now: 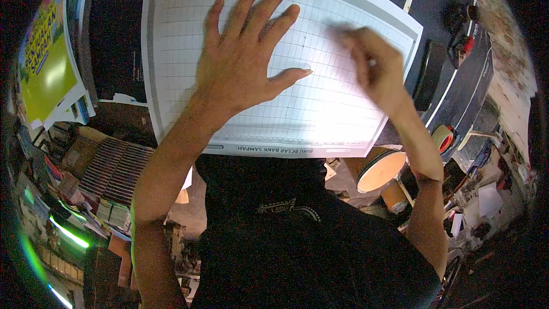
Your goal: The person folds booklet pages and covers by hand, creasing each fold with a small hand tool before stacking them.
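A large white sheet printed with a grid (337, 131) lies on a dark surface in front of me; the printed title along its near edge appears upside down. My left hand (240, 57) rests palm down on the left half of the sheet, fingers spread and thumb pointing right. Over the sheet's right part is my right hand (377, 66), its fingers curled together and the fingertips smeared by motion. Whatever those fingers may hold is too blurred to make out. Bright light falls on the paper beneath and beside the right hand.
Green and yellow printed booklets (51, 63) stand at the far left. On the right are a dark oblong object (429, 74), a red and black item (464, 50) and a roll of tape (442, 137). A round-topped stool (382, 171) and clutter lie below the surface.
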The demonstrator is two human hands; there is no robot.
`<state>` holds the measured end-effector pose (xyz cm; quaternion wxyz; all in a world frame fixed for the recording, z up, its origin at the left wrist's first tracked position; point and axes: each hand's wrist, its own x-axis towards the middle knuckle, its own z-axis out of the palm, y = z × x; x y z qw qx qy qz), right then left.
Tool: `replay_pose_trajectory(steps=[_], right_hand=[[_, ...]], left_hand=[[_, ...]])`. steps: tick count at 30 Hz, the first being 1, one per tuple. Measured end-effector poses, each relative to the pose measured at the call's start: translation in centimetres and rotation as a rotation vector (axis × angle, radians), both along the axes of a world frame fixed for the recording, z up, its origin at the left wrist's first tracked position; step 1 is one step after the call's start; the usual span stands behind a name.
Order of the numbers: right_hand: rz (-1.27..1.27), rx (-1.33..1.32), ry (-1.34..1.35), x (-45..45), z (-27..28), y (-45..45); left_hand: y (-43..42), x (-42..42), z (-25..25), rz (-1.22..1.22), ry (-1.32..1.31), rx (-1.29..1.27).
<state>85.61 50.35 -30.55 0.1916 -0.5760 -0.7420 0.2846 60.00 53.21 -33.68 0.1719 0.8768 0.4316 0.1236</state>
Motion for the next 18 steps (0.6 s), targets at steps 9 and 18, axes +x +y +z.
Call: replay_pose_trajectory(steps=[9, 18], right_hand=[[0.179, 0.138, -0.122, -1.5, 2.7, 0.6], [0.398, 0.358, -0.513, -2.5, -0.9, 0.0]], left_hand=[[-0.4, -0.1, -0.4, 0.004, 0.004, 0.063], [-0.5, -0.1, -0.8, 0.008, 0.006, 0.056]])
